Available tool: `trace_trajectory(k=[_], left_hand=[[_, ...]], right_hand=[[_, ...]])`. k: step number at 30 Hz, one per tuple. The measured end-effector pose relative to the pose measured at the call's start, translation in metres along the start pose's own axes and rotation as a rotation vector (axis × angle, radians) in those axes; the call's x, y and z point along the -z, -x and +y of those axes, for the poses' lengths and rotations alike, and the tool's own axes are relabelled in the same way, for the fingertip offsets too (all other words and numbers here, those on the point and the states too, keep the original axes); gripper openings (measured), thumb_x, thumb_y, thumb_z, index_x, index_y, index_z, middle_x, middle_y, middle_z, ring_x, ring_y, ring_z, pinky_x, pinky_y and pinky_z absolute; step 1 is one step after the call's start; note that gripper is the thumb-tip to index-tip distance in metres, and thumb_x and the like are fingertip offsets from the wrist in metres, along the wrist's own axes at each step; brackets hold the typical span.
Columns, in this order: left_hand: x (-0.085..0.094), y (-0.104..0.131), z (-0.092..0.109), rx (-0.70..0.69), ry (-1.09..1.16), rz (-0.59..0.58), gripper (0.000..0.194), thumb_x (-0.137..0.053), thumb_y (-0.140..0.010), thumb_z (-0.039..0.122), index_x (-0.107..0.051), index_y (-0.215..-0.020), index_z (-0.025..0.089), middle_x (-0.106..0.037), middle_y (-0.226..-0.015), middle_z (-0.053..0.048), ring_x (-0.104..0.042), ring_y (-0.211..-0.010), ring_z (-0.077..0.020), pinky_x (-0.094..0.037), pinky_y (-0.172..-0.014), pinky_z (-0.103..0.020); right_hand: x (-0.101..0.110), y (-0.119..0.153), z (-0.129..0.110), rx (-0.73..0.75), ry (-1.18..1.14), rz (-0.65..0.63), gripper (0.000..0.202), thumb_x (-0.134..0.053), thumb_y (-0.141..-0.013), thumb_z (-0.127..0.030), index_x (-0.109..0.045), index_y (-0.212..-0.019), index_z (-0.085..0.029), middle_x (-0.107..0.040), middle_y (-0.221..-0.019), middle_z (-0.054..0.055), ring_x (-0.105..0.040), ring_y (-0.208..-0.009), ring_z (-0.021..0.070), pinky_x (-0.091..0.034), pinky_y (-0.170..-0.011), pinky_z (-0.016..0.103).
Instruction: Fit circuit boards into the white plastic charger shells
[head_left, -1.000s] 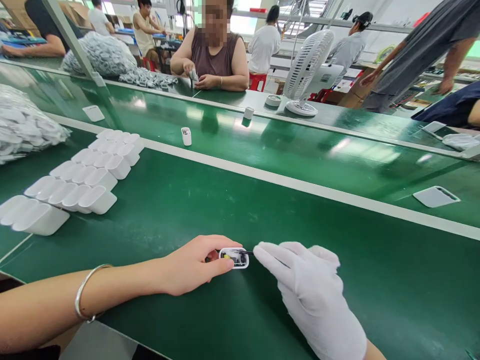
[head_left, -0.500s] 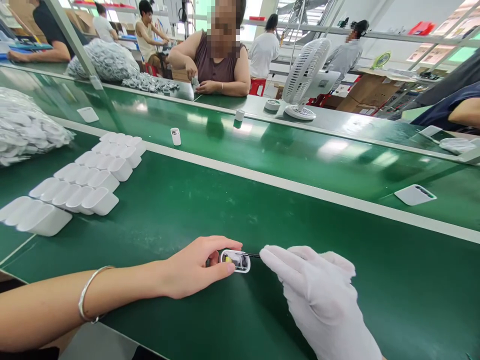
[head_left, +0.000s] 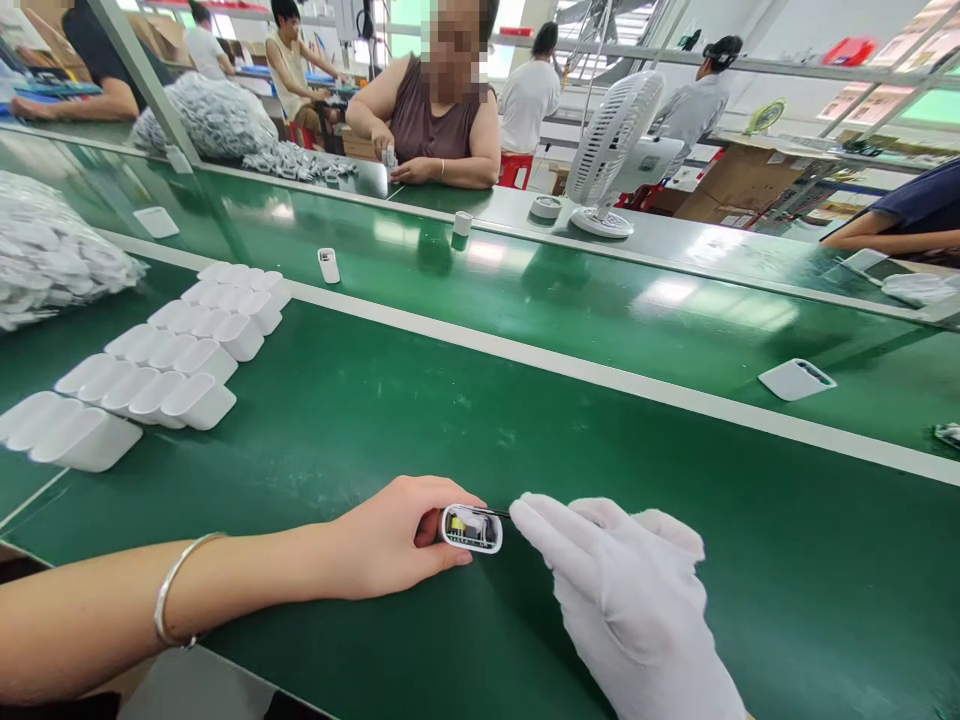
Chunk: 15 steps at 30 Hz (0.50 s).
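Observation:
Between its thumb and fingers, my bare left hand grips a small white oval housing, its open side facing me. Inside the housing are electronic parts and a yellow component. My right hand, in a white glove, pinches a thin dark tool whose far end reaches the upper edge of the housing. The glove itself is a little to the right of the housing, not touching it. Both hands are over the green work surface.
Rows of white housings stand at left, beside a bag of white parts. Beyond a pale rail, a green belt carries separate white pieces. Across it are a fan and a seated person.
The pieces on the belt have shifted left, and another has appeared at the right edge. My left thumb has moved down off the housing's opening; my gloved right hand has moved slightly left.

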<state>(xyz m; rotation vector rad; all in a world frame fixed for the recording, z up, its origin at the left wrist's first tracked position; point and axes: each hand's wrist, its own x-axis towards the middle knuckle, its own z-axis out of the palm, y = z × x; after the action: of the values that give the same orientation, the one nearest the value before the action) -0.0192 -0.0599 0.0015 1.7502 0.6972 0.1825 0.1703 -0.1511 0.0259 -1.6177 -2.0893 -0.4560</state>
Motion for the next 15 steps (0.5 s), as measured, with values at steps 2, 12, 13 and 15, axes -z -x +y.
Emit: trace_trajectory(k=[2, 12, 13, 15], left_hand=[[0.0, 0.0002, -0.0006, -0.003, 0.004, 0.002, 0.027, -0.066, -0.078, 0.022, -0.064, -0.104, 0.022, -0.061, -0.096, -0.001, -0.042, -0.06, -0.0082, -0.036, -0.054, -0.02], [-0.0007, -0.0006, -0.0009, 0.024, 0.032, -0.011, 0.027, -0.065, -0.077, 0.02, -0.065, -0.104, 0.022, -0.061, -0.096, -0.001, -0.044, -0.063, -0.0097, -0.036, -0.055, -0.02], [-0.0007, -0.0005, -0.0007, 0.019, 0.032, -0.01, 0.027, -0.065, -0.077, 0.02, -0.065, -0.104, 0.022, -0.061, -0.096, -0.001, -0.044, -0.063, -0.0096, -0.036, -0.055, -0.02], [-0.0008, -0.0002, -0.0003, 0.017, 0.031, -0.007, 0.027, -0.065, -0.077, 0.02, -0.064, -0.104, 0.022, -0.061, -0.097, -0.002, -0.044, -0.063, -0.0095, -0.036, -0.055, -0.02]], right_hand=[[0.0001, -0.0012, -0.0012, -0.002, -0.014, -0.006, 0.049, -0.036, -0.068, 0.009, -0.064, -0.085, -0.028, -0.061, -0.063, -0.008, -0.043, -0.052, 0.0073, -0.022, -0.064, 0.028], [-0.0031, -0.0023, -0.0071, -0.012, -0.033, 0.017, 0.048, -0.035, -0.07, 0.011, -0.064, -0.081, -0.025, -0.059, -0.059, -0.008, -0.042, -0.051, 0.0067, -0.022, -0.063, 0.029], [-0.0029, -0.0015, -0.0067, -0.014, -0.027, 0.015, 0.047, -0.036, -0.071, 0.01, -0.065, -0.082, -0.026, -0.059, -0.059, -0.008, -0.042, -0.051, 0.0067, -0.022, -0.063, 0.029], [-0.0029, -0.0002, -0.0062, -0.016, 0.001, -0.003, 0.047, -0.038, -0.071, 0.008, -0.066, -0.085, -0.027, -0.059, -0.06, -0.007, -0.043, -0.053, 0.0071, -0.022, -0.063, 0.029]])
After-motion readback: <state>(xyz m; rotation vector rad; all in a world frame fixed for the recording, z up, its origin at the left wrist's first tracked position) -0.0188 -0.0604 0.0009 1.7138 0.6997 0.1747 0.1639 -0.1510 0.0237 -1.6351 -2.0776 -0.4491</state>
